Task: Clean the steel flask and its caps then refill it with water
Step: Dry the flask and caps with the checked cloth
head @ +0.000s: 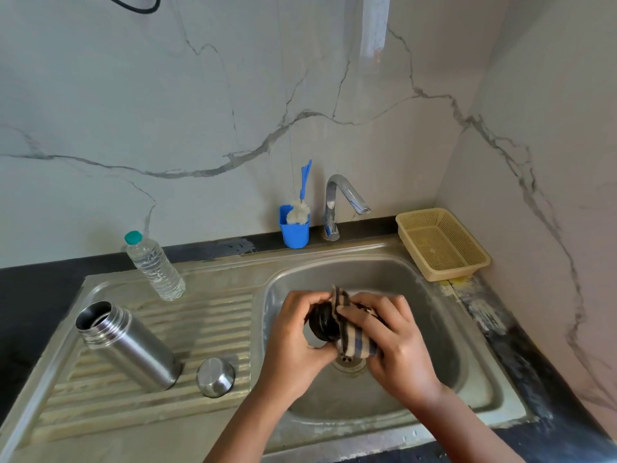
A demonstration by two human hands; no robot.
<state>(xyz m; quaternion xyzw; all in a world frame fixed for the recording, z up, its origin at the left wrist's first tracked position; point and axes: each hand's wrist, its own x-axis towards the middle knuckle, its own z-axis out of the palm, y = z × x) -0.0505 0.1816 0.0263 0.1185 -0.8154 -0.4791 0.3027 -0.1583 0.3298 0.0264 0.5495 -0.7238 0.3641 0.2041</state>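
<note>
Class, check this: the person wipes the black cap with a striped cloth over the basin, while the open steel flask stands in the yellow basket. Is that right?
Not quite. The head view shows the open steel flask standing on the sink's ribbed drainboard, not in the yellow basket. The rest holds: black cap, striped cloth, over the basin.

Single head-worn view, wide-angle. Looks forward and steeply down from above the sink (pixel 384 272); fingers (pixel 312 304) sit close, lower centre. Beyond the fingers: tap (pixel 340 202) and marble wall (pixel 200 95). Edges curve noticeably.
</note>
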